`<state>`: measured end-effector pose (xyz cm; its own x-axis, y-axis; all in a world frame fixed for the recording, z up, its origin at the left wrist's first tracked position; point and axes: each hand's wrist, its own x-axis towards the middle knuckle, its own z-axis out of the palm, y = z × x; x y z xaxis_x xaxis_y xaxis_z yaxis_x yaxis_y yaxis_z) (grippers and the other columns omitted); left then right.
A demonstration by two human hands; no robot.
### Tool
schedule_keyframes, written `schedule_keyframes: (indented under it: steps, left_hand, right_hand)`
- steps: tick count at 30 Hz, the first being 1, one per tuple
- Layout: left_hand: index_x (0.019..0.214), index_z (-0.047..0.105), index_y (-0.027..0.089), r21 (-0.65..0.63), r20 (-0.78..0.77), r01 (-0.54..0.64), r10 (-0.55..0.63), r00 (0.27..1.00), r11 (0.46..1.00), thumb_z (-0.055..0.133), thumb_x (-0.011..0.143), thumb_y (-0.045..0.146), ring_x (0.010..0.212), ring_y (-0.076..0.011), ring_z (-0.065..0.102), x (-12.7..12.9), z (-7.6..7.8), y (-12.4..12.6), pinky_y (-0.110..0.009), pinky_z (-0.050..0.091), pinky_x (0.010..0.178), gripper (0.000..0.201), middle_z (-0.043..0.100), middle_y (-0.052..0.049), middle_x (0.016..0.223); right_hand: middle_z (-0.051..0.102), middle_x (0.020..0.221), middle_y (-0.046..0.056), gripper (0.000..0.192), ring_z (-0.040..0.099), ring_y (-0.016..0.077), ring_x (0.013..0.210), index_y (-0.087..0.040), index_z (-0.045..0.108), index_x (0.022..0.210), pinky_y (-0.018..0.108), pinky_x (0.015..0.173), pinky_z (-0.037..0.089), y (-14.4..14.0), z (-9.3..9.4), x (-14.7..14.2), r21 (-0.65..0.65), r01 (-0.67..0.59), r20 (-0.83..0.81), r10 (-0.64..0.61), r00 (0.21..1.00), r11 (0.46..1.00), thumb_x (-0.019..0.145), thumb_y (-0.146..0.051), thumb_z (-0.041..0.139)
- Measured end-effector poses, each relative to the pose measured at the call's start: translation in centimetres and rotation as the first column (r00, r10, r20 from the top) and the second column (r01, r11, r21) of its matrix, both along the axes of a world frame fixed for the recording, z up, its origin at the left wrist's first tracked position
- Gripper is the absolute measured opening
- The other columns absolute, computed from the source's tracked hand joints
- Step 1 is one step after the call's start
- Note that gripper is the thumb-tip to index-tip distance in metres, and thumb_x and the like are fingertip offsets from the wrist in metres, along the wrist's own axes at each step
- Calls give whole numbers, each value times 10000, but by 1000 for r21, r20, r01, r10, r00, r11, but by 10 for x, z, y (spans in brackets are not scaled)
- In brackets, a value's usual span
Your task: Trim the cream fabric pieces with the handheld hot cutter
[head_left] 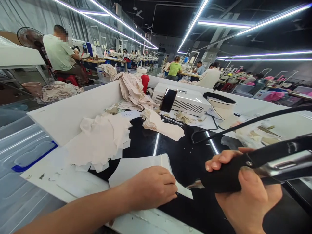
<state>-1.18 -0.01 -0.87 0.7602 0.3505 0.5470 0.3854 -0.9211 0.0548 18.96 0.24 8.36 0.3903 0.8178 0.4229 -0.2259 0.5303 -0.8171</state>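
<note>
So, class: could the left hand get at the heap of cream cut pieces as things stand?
Probably yes: the left hand rests on a white piece, the heap lies just beyond it, and nothing stands between them.

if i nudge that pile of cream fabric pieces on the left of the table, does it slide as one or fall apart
The pile of cream fabric pieces would probably come apart: it is loose, thin cut shapes lying crumpled and overlapping, edges sticking out. They look light and floppy, so a push likely bunches them. The glossy black table surface may let bottom pieces slip easily.
</note>
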Motion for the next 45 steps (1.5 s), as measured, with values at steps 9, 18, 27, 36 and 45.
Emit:
schedule_keyframes:
  steps: [9,18,27,36,45]
  left_hand:
    - [989,713,154,-15,-3,-1,1,1000,1000,609,1160,213,964,-184,732,-3,2,0,-322,594,996,209,748,-47,986]
    - [1085,725,149,-95,39,13,-10,999,995,577,1172,184,1010,-195,740,-8,3,-3,-335,614,1016,176,767,-58,1027]
    - [1077,734,132,-92,66,23,-17,998,995,544,1181,176,970,-205,736,-9,9,-4,-326,630,960,221,760,-67,997]
    - [1078,731,149,-146,75,23,-12,997,989,566,1173,185,965,-212,736,-11,9,-4,-337,631,955,194,764,-66,1022]
    - [1154,750,161,-238,96,13,10,995,971,544,1189,210,1067,-220,758,-18,17,-5,-341,639,1002,214,786,-69,1140]
  right_hand:
    - [711,748,-28,323,633,183,586,-267,753,1035,326,513,610,0,-3,0,35,-35,24,34,999,999,777,-321,941]
    - [693,794,-32,358,671,175,596,-278,731,1111,304,500,600,-8,-7,-13,118,-168,11,168,986,979,863,-417,948]
    - [707,827,-27,318,690,166,627,-287,725,1136,305,558,630,-8,-14,-17,122,-181,35,178,983,976,912,-394,923]
    - [713,813,-29,342,685,154,620,-271,744,1119,272,538,628,-10,-10,-4,130,-149,2,150,989,980,877,-392,955]
    - [718,861,-27,298,695,147,661,-290,730,1167,279,595,652,-12,-18,-3,117,-148,61,142,988,982,947,-386,906]
